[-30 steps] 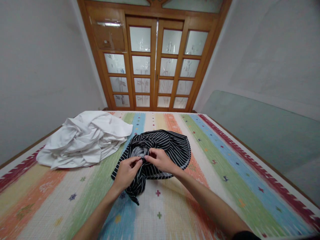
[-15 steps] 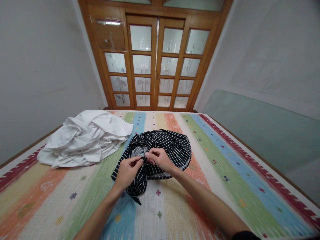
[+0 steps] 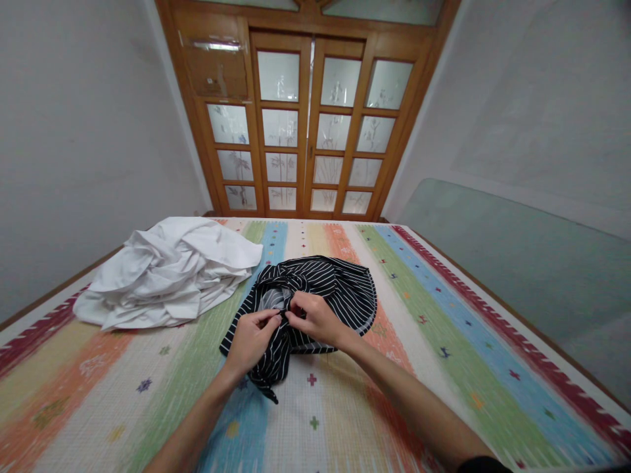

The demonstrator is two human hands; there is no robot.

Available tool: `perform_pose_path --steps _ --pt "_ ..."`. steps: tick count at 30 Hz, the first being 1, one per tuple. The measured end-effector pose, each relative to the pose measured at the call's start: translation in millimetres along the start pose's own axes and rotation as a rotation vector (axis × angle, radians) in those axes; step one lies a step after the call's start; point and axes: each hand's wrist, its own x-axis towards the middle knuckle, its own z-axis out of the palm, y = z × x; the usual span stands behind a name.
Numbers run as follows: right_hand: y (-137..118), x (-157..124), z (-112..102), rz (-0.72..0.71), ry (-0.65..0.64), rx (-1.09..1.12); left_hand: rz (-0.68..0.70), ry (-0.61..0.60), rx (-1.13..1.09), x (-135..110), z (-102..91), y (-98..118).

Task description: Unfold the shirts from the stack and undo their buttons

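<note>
A black garment with thin white stripes (image 3: 340,286) lies bunched in the middle of a striped, many-coloured sheet (image 3: 444,341). Both my hands meet on its near side. My left hand (image 3: 251,338) pinches a fold of the striped cloth between thumb and fingers. My right hand (image 3: 318,318) pinches the same cloth just to the right, fingertips almost touching the left ones. A tail of the garment hangs out below my left wrist.
A crumpled white cloth (image 3: 167,272) lies to the left at the back of the sheet. Wooden doors with frosted glass panes (image 3: 308,125) stand beyond the far edge. Grey walls rise on both sides, and a pale green panel (image 3: 517,256) runs along the right.
My hands have stayed on the striped cloth, with the fingertips shifting slightly as they work the fold. The garment and white cloth have barely moved.
</note>
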Motion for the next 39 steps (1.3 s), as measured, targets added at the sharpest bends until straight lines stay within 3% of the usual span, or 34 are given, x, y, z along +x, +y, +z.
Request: perform_pose_path --steps 3,6,10,13,15,17,21,24,27,39 --pt "11.7 2.5 -6.7 -0.031 0.029 -0.209 0.013 -0.136 0.058 -4.0 -3.0 1.4" --pt "23.8 6.4 -23.9 0.043 0.160 -0.274 0.022 -0.257 0.096 -7.3 -11.7 1.9" --pt "33.1 11.3 -48.2 0.261 0.479 -0.173 0.012 -0.157 0.036 -6.4 -31.8 2.6" --pt "32.7 12.9 -47.6 0.483 0.661 0.157 -0.005 -0.053 -0.045 -4.5 -42.3 8.1" --pt "28.8 12.4 -37.9 0.541 0.600 0.415 0.019 -0.045 -0.086 -4.3 -43.1 13.7" --pt "22.8 10.1 -26.1 0.495 0.433 0.548 0.056 -0.085 -0.113 -5.1 -39.6 18.4" --pt "10.3 1.0 -9.4 0.248 0.145 0.411 0.030 -0.110 -0.172 -9.1 -29.6 18.3" --pt "4.6 -4.7 -2.6 0.142 0.119 0.222 -0.038 -0.070 -0.254 -12.6 -25.6 11.9" --pt "2.7 -6.2 3.0 0.176 0.090 0.138 -0.053 -0.045 -0.327 -15.0 -25.4 7.2" --pt "2.8 -2.8 4.4 0.267 0.054 0.287 0.029 -0.085 -0.109 -16.1 -35.8 7.6"
